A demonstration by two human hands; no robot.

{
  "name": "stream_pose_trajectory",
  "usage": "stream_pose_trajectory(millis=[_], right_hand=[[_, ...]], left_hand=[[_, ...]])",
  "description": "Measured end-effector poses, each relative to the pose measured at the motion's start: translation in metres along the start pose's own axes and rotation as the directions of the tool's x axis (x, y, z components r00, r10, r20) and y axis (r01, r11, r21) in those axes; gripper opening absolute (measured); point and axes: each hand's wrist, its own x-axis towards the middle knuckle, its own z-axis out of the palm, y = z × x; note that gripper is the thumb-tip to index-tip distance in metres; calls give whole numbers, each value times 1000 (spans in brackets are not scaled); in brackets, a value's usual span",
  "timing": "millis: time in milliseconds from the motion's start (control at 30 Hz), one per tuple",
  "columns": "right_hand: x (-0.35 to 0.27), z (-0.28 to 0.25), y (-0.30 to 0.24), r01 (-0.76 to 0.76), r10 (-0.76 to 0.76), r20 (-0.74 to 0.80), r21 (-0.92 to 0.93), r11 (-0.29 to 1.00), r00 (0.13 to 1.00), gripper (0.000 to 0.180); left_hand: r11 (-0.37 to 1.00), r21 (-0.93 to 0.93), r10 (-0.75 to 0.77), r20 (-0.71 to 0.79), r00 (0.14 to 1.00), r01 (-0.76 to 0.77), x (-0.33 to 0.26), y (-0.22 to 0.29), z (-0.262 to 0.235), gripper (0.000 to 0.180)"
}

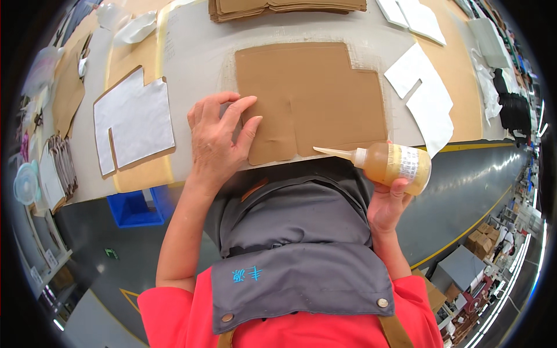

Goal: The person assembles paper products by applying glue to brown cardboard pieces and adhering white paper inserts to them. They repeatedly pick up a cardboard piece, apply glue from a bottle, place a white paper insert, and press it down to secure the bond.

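Note:
A flat brown panel (331,93), notched at its far right corner and slit from the near edge, lies on the table before me. My left hand (220,133) is at its left edge, fingers apart, with the fingertips at or just above the panel. In my right hand (390,197) is a squeeze bottle (400,165) of amber liquid with a pale label. The bottle lies nearly sideways, and its long tapered nozzle (332,151) points left over the panel's near edge. Whether the tip touches the panel I cannot tell.
A stack of brown panels (284,7) sits at the far edge. White cut pieces lie left (139,124) and right (426,98). Farther left are folded pieces (61,165) and a clear round container (26,182). A blue bin (136,210) stands below the table's near edge.

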Motion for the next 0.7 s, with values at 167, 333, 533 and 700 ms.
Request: stream_pose_trajectory(millis=[167, 333, 533, 700], right_hand=[[3, 13, -8, -170, 165, 44, 132, 977, 985, 74], [45, -8, -36, -338, 318, 145, 612, 715, 937, 75], [76, 43, -40, -23, -4, 181, 145, 989, 983, 92], [81, 73, -16, 285, -211, 293, -239, 928, 932, 114]], left_hand=[[1000, -25, -7, -32, 999, 6, 2, 1, 2, 30], [999, -44, -17, -44, 999, 15, 0, -3, -1, 29], [996, -80, -37, -44, 998, 33, -1, -3, -1, 29], [995, -86, -50, -29, 998, 47, -1, -3, -3, 29]])
